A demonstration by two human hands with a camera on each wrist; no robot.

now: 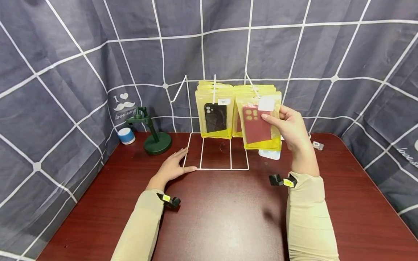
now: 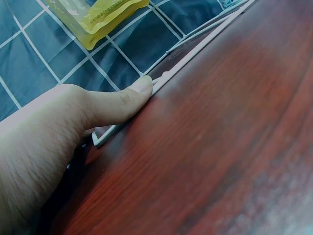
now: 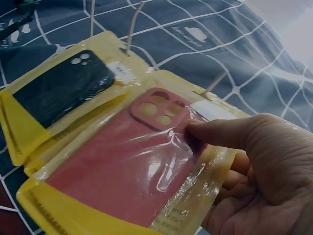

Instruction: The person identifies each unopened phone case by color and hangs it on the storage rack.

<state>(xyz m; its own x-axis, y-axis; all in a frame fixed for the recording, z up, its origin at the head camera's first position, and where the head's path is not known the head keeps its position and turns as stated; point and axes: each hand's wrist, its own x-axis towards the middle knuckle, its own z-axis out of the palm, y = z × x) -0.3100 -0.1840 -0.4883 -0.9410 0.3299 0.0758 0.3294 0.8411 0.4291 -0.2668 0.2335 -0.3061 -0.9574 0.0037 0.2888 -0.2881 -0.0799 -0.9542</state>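
My right hand (image 1: 287, 125) pinches a yellow packet with a red phone case (image 1: 259, 123), held up in front of the white wire rack (image 1: 215, 159). In the right wrist view the thumb (image 3: 220, 133) lies across the red case packet (image 3: 127, 176). A packet with a black case (image 1: 215, 116) hangs on the rack's middle hook, with more yellow packets behind it. My left hand (image 1: 173, 166) lies flat on the table, its thumb (image 2: 122, 100) touching the rack's base wire (image 2: 161, 81).
A green stand (image 1: 153, 136) and a small blue and white cylinder (image 1: 126, 135) sit at the back left. A white packet (image 1: 270, 154) lies under the held one. A small grey device (image 1: 317, 145) sits at the right. Checked cloth surrounds the red-brown table (image 1: 228, 214).
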